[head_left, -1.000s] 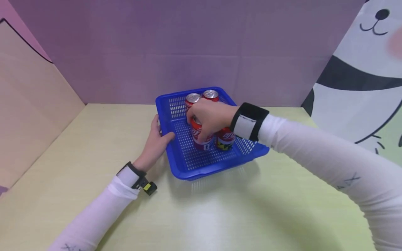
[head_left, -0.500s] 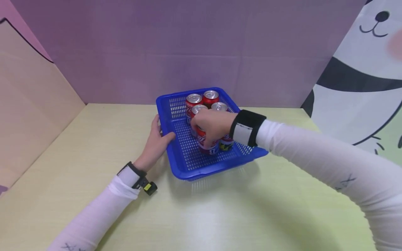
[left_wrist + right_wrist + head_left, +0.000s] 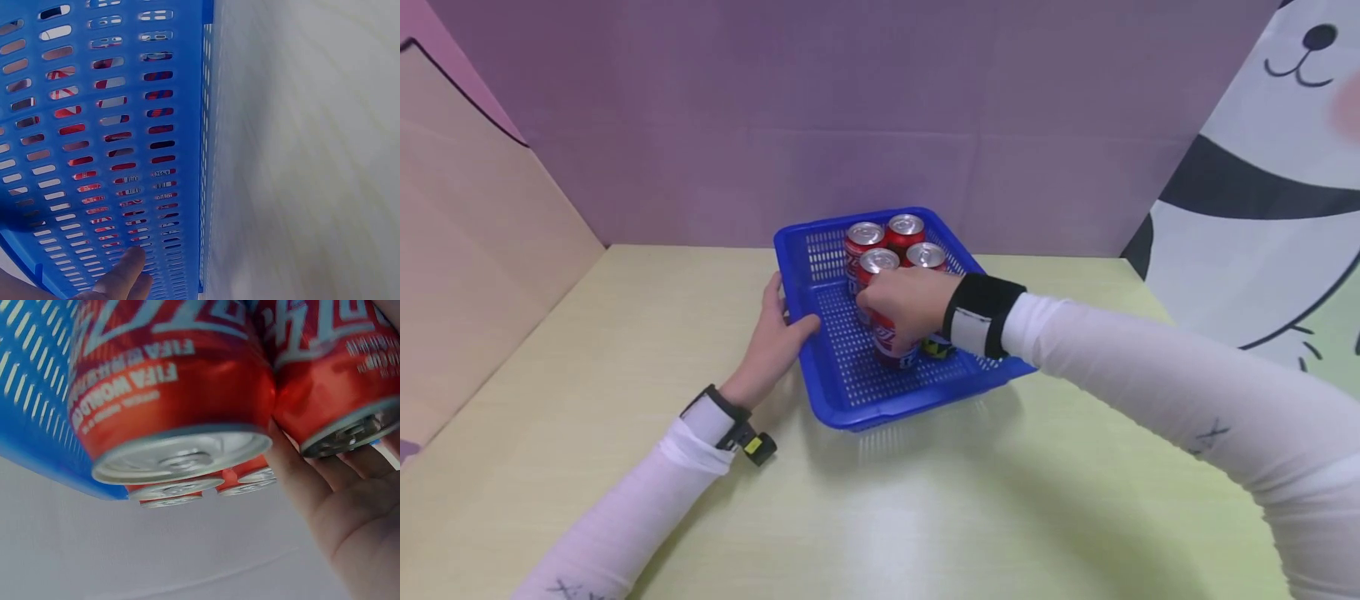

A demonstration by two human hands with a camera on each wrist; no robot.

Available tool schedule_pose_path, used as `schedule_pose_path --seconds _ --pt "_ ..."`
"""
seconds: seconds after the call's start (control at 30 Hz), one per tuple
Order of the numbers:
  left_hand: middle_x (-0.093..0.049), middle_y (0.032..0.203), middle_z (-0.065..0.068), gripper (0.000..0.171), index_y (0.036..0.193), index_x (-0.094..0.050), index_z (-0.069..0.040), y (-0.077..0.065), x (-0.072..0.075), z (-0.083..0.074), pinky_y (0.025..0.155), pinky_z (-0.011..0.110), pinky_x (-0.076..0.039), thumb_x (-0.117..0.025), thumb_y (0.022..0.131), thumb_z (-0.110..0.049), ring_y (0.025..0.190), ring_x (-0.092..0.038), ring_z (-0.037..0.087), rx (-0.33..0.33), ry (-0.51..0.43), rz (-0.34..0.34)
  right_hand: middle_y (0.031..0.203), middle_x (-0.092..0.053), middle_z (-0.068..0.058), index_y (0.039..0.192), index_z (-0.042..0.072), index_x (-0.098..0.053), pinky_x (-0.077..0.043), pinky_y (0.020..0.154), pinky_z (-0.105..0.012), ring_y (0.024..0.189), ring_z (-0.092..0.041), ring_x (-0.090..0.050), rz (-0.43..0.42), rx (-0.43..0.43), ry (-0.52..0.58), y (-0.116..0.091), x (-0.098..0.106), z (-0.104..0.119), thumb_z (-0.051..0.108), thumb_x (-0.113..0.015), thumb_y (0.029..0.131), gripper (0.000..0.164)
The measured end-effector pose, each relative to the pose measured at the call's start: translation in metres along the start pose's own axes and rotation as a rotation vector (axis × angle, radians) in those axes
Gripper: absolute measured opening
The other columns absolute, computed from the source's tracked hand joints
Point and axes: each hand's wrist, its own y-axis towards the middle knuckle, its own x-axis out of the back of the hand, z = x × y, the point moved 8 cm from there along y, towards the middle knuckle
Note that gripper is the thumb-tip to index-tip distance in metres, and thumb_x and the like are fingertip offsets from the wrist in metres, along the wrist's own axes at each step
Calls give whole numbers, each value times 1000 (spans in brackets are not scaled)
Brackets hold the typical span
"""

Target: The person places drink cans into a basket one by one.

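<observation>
A blue plastic basket (image 3: 887, 408) stands on the table, with several red soda cans (image 3: 865, 236) upright in it. At its left side my left hand (image 3: 771, 337) grips the rim, thumb over the edge and fingers outside; in the left wrist view, fingers (image 3: 122, 272) lie against the slotted wall. My right hand (image 3: 910, 300) reaches in from the right and holds the front-left soda can (image 3: 891, 343) from above, hiding its top. In the right wrist view, the held can (image 3: 337, 375) sits against the palm side, next to another can (image 3: 175, 394).
The pale wooden table (image 3: 880, 517) spreads in front of the basket. Behind it rises a purple wall (image 3: 865, 125). A panda-patterned panel (image 3: 1247, 217) stands at the right and a beige panel (image 3: 467, 250) at the left.
My right hand has moved slightly right and down with the can, bringing it beside the front-right can. More can tops behind it now show. The left hand and basket have stayed put.
</observation>
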Motion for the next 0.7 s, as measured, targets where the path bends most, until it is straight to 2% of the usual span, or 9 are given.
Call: schedule_pose_path --seconds 0.17,0.33,0.4,0.47,0.6,0.7 --pt "-29 151 27 87 158 2 -13 2 -1 0 100 50 -44 -55 92 -8 127 -45 40 -4 -5 6 104 -66 -1 116 17 -69 -55 80 -39 91 -17 -59 -42 19 -142 1 1 0 37 -88 73 51" --pt "-31 149 28 86 157 1 -13 4 -3 3 99 51 -45 -55 92 -6 127 -45 41 -11 -10 11 119 -60 -8 124 19 -69 -50 91 -48 109 -24 -53 -115 42 -207 -5 2 -3 45 -87 70 63" --pt "-31 149 29 86 157 1 -13 5 -5 4 100 51 -45 -55 92 -6 128 -44 42 -16 -12 18 124 -57 -9 128 19 -67 -49 94 -49 114 -25 -51 -153 37 -181 -13 7 -7 47 -86 71 67" --pt "-30 149 29 86 157 1 -13 6 -6 5 100 51 -45 -54 93 -5 129 -43 43 -20 -14 27 126 -55 -10 131 19 -65 -50 94 -46 115 -25 -50 -206 28 -144 -23 15 -14 50 -82 75 66" --pt "-29 150 29 87 157 3 -12 7 -6 7 100 51 -44 -55 93 -6 129 -42 43 -14 5 36 124 -55 -10 133 14 -62 -54 88 -41 112 -24 -51 -312 -36 -45 -50 32 -35 49 -70 88 58" --pt "-29 149 29 89 157 4 -12 8 -3 9 100 50 -45 -56 91 -7 129 -43 41 -10 11 38 118 -56 -11 130 11 -63 -55 82 -43 107 -25 -52 -406 -102 -13 -72 37 -54 45 -67 91 52"
